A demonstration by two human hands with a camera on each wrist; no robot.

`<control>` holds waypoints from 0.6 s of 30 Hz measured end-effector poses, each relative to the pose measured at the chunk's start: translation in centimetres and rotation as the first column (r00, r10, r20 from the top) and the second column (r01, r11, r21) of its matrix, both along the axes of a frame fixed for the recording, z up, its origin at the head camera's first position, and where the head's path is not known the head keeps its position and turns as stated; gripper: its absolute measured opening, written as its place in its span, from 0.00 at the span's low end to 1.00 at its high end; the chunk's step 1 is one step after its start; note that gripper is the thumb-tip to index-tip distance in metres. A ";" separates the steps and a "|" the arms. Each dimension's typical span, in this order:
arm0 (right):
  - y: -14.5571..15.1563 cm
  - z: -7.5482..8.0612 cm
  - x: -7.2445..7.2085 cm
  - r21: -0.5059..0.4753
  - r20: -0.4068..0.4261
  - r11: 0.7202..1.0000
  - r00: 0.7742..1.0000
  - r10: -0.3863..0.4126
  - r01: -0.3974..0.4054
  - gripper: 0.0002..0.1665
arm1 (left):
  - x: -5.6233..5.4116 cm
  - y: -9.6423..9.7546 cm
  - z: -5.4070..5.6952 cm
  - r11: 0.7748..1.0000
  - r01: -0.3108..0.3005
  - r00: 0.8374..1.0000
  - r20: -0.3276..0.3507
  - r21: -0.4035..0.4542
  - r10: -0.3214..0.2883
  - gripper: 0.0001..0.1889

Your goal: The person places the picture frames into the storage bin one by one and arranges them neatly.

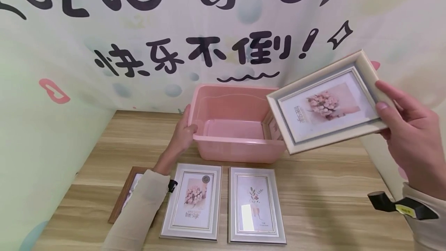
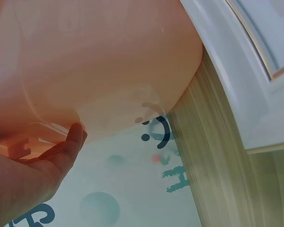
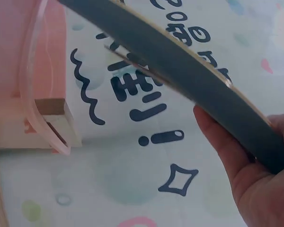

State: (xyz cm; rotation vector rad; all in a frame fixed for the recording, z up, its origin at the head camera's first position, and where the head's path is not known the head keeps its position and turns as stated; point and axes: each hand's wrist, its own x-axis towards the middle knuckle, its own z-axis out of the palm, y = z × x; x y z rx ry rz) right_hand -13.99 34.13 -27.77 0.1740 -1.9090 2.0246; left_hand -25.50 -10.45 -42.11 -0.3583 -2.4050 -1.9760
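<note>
In the head view my right hand (image 1: pixel 414 131) grips a cream picture frame (image 1: pixel 324 104) by its right end, thumb on the front. The frame is tilted in the air, overlapping the right end of a pink plastic basin (image 1: pixel 240 151), and its picture shows pink flowers. From the right wrist view the held frame (image 3: pixel 189 71) appears edge-on with its dark back side. My left hand (image 1: pixel 182 133) holds the basin by its left rim, thumb over the edge, fingers outside against the wall in the left wrist view. Inside the basin, another picture frame (image 1: pixel 273 127) leans at the right end.
Two white picture frames, one with flowers (image 1: pixel 191 200) and one with a plant (image 1: pixel 256 204), lie face up before the basin. A brown frame (image 1: pixel 122 197) is partly hidden under my left forearm. Behind the wooden table (image 1: pixel 327 204) hangs a printed cloth (image 1: pixel 156 23).
</note>
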 end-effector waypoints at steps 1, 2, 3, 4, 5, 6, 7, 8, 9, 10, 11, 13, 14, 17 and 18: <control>-0.4 0.1 -0.3 -0.020 -0.021 1.000 1.000 0.010 -0.010 0.30 | 0.0 0.0 0.0 1.000 -0.001 1.000 0.001 -0.002 0.001 0.43; -0.8 0.2 -0.5 -0.032 -0.038 0.999 0.999 0.020 -0.021 0.30 | 0.0 0.0 0.0 1.000 -0.003 1.000 0.006 -0.001 0.003 0.43; -1.3 0.3 -0.8 -0.027 -0.041 0.999 0.999 0.016 -0.017 0.30 | 0.0 0.0 0.0 1.000 -0.005 1.000 0.010 -0.003 0.005 0.43; -1.7 0.3 -1.0 -0.021 -0.047 1.000 0.999 0.014 -0.015 0.30 | 0.0 0.0 0.0 1.000 -0.008 1.000 0.014 -0.002 0.008 0.43; -2.1 0.4 -1.2 -0.017 -0.045 1.000 0.999 0.009 -0.009 0.29 | 0.0 0.0 0.0 1.000 -0.010 1.000 0.018 -0.003 0.010 0.43; -2.5 0.5 -1.4 -0.023 -0.040 1.000 0.999 0.005 -0.005 0.29 | 0.0 0.0 -0.1 1.000 -0.010 1.000 0.022 -0.001 0.010 0.43; -2.9 0.5 -1.7 -0.023 -0.032 1.000 0.999 -0.005 0.004 0.29 | -0.1 0.0 -0.1 1.000 -0.010 1.000 0.022 0.000 0.010 0.43; -3.3 0.6 -1.9 -0.006 -0.024 1.000 0.999 -0.022 0.021 0.29 | -0.1 0.0 -0.1 1.000 -0.009 1.000 0.023 0.002 0.009 0.43; -3.7 0.6 -2.2 0.021 -0.017 0.999 0.999 -0.042 0.042 0.29 | -0.1 0.0 -0.1 1.000 -0.008 1.000 0.021 0.002 0.008 0.43; -4.1 0.6 -2.4 0.045 -0.012 0.997 0.998 -0.063 0.063 0.29 | -0.1 0.0 -0.1 1.000 -0.005 1.000 0.017 0.006 0.005 0.43; -4.5 0.6 -2.6 0.090 -0.007 0.992 0.996 -0.091 0.091 0.29 | -0.1 0.0 -0.1 1.000 -0.003 1.000 0.013 0.006 0.003 0.43; -5.3 0.5 -3.0 0.244 -0.012 0.954 0.985 -0.174 0.171 0.30 | -0.1 0.0 -0.1 1.000 0.002 1.000 0.003 0.011 -0.002 0.43; -5.7 0.4 -3.2 0.321 -0.019 0.925 0.978 -0.208 0.203 0.30 | -0.1 0.0 -0.1 1.000 0.003 1.000 0.002 0.013 -0.003 0.43; -6.9 -0.1 -4.0 0.511 -0.054 0.818 0.960 -0.276 0.264 0.31 | -0.1 0.1 0.0 1.000 0.007 1.000 -0.004 0.018 -0.007 0.43; -7.2 -0.4 -4.2 0.548 -0.062 0.792 0.957 -0.282 0.269 0.31 | -0.1 0.1 0.0 1.000 0.008 1.000 -0.006 0.021 -0.008 0.43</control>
